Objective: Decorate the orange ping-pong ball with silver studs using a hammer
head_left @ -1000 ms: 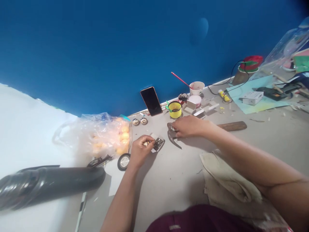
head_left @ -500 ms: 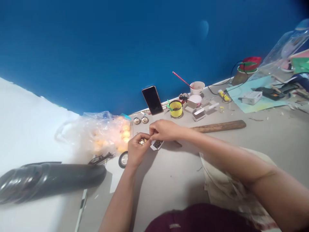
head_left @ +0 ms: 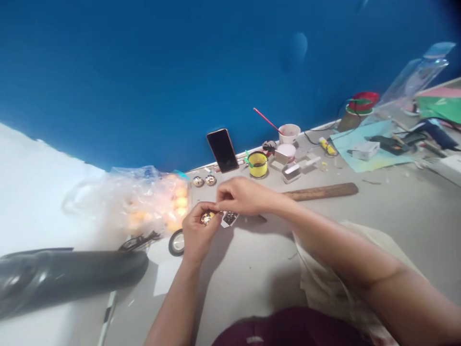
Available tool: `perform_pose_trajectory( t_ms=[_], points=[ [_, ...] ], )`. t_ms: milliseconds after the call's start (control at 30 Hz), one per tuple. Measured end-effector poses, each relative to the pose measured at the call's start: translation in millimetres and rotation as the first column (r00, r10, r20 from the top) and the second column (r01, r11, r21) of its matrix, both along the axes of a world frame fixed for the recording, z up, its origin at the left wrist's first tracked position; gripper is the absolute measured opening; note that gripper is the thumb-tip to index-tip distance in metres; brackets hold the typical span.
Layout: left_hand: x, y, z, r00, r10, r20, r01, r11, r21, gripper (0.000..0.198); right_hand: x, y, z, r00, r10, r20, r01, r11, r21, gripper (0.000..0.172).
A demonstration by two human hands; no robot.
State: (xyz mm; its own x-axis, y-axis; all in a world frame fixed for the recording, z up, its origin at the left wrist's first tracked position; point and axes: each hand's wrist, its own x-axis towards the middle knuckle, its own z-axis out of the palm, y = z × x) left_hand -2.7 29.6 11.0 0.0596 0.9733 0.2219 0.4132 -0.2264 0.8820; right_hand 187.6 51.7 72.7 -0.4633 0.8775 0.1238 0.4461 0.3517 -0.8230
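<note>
My left hand (head_left: 196, 233) is closed around a small shiny gold ball with dark spots (head_left: 206, 219). Against its fingertips presses my right hand (head_left: 240, 196), its fingers pinched together; whatever sits between them is too small or hidden to make out. Just below the right hand lies a small open white box (head_left: 225, 224) filled with small dark metal pieces, partly covered by the hand. Behind the hands, two similar shiny balls, a left one (head_left: 198, 181) and a right one (head_left: 211, 179), rest on the table.
A phone (head_left: 222, 150) leans on the blue wall beside a yellow roll (head_left: 258, 166), opened small boxes (head_left: 291, 174) and a paper cup (head_left: 289, 133). A wooden stick (head_left: 324, 191) lies rightward, cloth (head_left: 320, 283) nearer. Leftward are a plastic bag of yellow-orange balls (head_left: 144, 197) and a tape roll (head_left: 176, 242).
The whole scene has slid a little left in the view. My right fingers have shifted slightly against my left fingertips. The gold ball stays in my left hand.
</note>
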Motion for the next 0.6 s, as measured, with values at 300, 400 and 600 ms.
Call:
perform_pose_trajectory(
  t_ms=[300,400,600],
  points=[
    [7,-6,0.4,0.989,0.148,-0.008,-0.143,0.965,0.218,0.006,-8,13,-43.0,0.969,-0.023,-0.247,-0.04,0.968,-0.247,0.009],
    [8,-7,2.3,0.989,0.147,-0.022,-0.135,0.948,0.289,0.005,-11,14,-39.3,0.948,-0.039,-0.317,-0.062,0.952,-0.301,0.007],
    [3,-10,2.5,0.977,0.203,-0.07,-0.156,0.896,0.416,0.004,-15,17,-25.3,0.934,-0.024,-0.356,-0.111,0.928,-0.354,0.006]
  ],
)
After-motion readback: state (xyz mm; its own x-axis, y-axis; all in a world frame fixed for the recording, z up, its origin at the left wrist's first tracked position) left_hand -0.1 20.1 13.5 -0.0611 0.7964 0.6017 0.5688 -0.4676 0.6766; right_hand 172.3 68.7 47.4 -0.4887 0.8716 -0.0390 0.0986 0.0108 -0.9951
